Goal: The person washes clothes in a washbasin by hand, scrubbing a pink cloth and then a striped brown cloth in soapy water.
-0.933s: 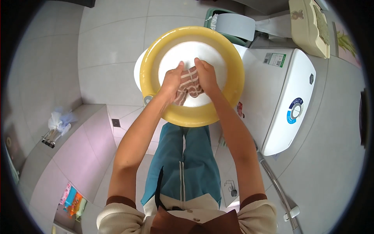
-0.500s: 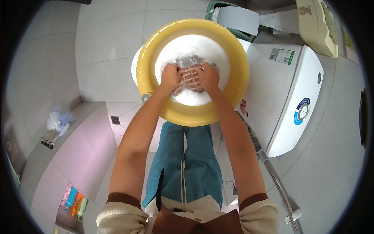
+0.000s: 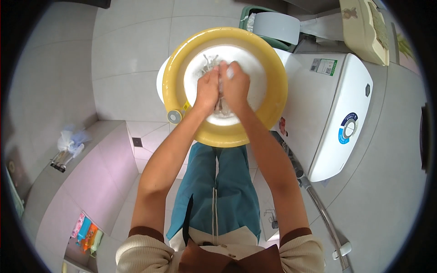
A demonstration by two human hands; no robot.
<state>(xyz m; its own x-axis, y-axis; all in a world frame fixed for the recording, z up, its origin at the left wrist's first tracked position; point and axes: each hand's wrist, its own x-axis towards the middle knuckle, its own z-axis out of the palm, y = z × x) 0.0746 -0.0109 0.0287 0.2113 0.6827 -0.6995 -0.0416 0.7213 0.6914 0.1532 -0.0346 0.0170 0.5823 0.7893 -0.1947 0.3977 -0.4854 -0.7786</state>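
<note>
grip, left: one bare left hand [image 3: 208,93], fingers curled closed, pressed against its fellow. grip, right: one bare right hand [image 3: 236,88], likewise clenched, a dab of foam on its back; both grasp one item between them.

item held: one wet, brownish cloth [image 3: 221,107] with paler parts, soft, mostly hidden by the hands; a little shows below the wrists' inner side. location: low inside the basin, among suds. full shape: cannot be told.

around it: white soap foam [image 3: 255,84], broken near the left fingertips, where greyish water shows.

vessel: one round yellow plastic basin [image 3: 280,86], broad-rimmed, with a round grey plug [image 3: 174,117] at its near left edge; carried on a white, rounded fixture, mostly covered.

beyond: one white, smooth-sided tank [image 3: 309,104] with a round button, right; one green open-topped bin [image 3: 246,20], far side; teal trousers [image 3: 232,173], near side.

step in hand, as judged: rubbing the cloth by hand in soapy water, midway; no rinsing or wringing out seen.

next move, as judged: calls for both grips kept firm, knuckles worked against each other, then a fresh fold turned up; slippery fabric could slide loose.
</note>
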